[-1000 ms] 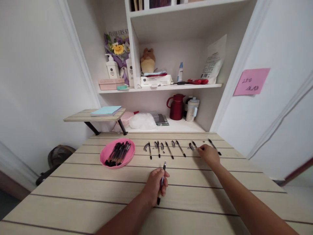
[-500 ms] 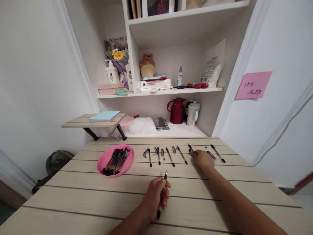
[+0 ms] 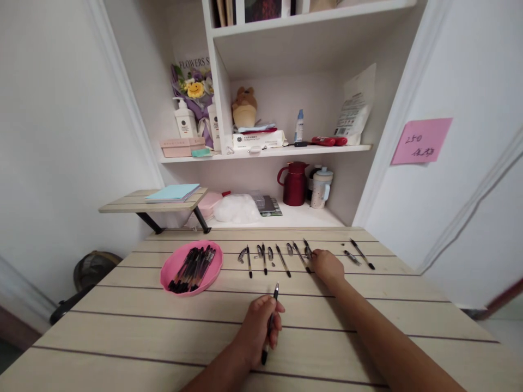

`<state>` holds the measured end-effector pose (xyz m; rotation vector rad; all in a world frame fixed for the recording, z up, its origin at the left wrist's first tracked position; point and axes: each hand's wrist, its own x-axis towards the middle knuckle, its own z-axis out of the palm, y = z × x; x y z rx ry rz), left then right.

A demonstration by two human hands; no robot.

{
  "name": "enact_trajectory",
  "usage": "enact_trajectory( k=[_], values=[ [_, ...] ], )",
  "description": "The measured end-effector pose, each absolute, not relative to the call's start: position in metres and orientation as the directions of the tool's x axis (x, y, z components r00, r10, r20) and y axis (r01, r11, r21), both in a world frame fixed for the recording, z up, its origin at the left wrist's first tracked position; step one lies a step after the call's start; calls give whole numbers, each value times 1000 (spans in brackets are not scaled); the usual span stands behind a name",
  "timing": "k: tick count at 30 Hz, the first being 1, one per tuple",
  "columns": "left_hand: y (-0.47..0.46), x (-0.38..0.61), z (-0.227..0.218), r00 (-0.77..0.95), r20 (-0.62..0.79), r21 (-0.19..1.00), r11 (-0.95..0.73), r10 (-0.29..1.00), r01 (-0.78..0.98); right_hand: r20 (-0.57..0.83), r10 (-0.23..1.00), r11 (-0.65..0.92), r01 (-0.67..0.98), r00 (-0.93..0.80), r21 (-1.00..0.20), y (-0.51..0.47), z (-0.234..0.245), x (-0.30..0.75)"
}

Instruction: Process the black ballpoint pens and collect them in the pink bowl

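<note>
My left hand is closed around a black pen, its pointed tip directed away from me and its dark end toward me. Farther right on the table, my right hand has its fingers on another pen, whose lower part they hide. A small dark clip-like piece lies by those fingertips. Left of that hand, several pens lie in a row with small dark pieces between them. To its right are one more pen and a short dark piece.
A pink tray with many pens sits on the left of the slatted table. Behind it stands a small raised shelf with blue paper. A red jug and a cup stand in the cabinet at the back.
My right hand has slid left along with the pen under its fingers, bringing that pen closer to the row. The left hand still holds its pen in the same place.
</note>
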<state>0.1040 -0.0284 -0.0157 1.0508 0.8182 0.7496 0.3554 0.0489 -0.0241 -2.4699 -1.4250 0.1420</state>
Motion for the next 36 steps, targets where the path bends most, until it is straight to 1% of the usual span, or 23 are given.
enact_trajectory(
  k=[6,10,12,15,17,19,25,30,36],
  values=[
    [-28,104,-15,497,-217,936,324,840,-139,65,865,-460,837,498,-295,46,-26,351],
    [-30,103,-12,483,-221,936,323,848,-140,82,854,-472,831,514,-296,41,-21,366],
    [-30,104,-10,481,-222,936,324,848,-138,96,829,-506,812,551,-292,36,-15,386],
    [-30,104,-9,485,-221,935,325,846,-141,111,760,-593,753,640,-284,24,-8,427],
    [-30,104,-10,481,-215,937,319,850,-144,106,715,-645,711,691,-279,16,-6,453],
    [-30,105,-11,477,-215,937,317,852,-144,88,695,-673,689,713,-269,9,-7,473],
    [-30,105,-14,472,-230,931,334,851,-149,38,728,-653,709,685,-266,6,-19,486],
    [-30,105,-13,472,-226,933,329,852,-147,34,767,-611,744,641,-271,12,-23,474],
    [-29,104,-11,483,-216,941,312,848,-128,36,784,-589,762,619,-270,19,-24,452]
  ],
)
